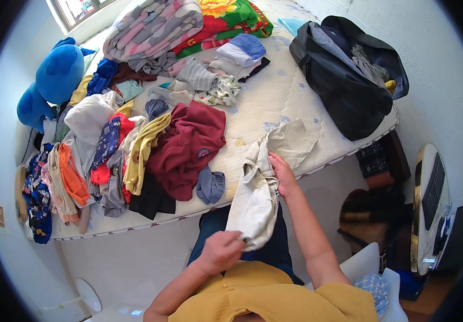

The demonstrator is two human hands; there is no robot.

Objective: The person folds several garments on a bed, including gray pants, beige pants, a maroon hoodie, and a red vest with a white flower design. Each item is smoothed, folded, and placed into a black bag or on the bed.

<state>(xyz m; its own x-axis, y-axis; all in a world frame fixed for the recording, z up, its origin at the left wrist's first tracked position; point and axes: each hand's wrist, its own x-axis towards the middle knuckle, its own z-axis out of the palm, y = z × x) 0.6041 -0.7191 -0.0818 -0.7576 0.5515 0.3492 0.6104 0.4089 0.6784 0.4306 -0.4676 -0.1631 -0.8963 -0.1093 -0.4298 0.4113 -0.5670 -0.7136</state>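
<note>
A pair of off-white trousers [254, 201] stretches from the mattress edge down over my lap. My left hand [282, 173] grips it near the middle, at the right side. My right hand [223, 249] is closed on the lower end, close to my yellow shirt. The far part of the garment lies spread on the mattress [255, 116]. Left of it are a crumpled maroon sweatshirt [191, 149] and grey-blue shorts [211, 185]. The fingertips of both hands are partly hidden by cloth or by the hands themselves.
Mixed clothes, including a yellow garment [145, 149] and an orange one [72, 175], cover the left side. Folded quilts [155, 28] and a blue plush toy [60, 72] are farther back. A large black bag [332, 88] holding clothes stands right; a round table [421, 201] is beyond the bed.
</note>
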